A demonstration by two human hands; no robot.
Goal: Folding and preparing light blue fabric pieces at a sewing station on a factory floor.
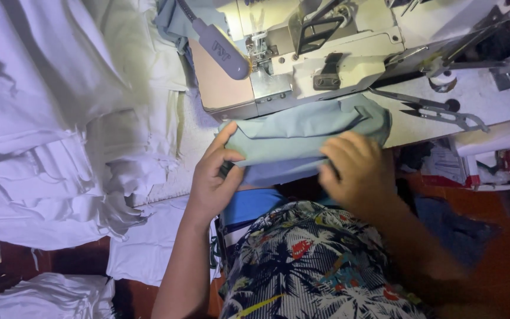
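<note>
Dim sewing counter [497, 94], machine [302, 53] at far edge: left hand [213, 177] pinching, right hand [355, 171] pressing pale green fabric [302, 139] at near edge; probably aligning, careful feeding next.

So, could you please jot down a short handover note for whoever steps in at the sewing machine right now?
Left hand: grips the left end of the folded pale blue-green fabric, thumb on top.
Right hand: lies on the fabric's right part, fingers curled over its near edge.
Fabric: at the front edge of the sewing machine, just short of the needle area; none of it is under the foot.
Nearby: thread snips on the table to the right, a pile of white cloth to the left.
Done: no stitching can be made out on this piece.
Left: feeding it into the machine.
</note>
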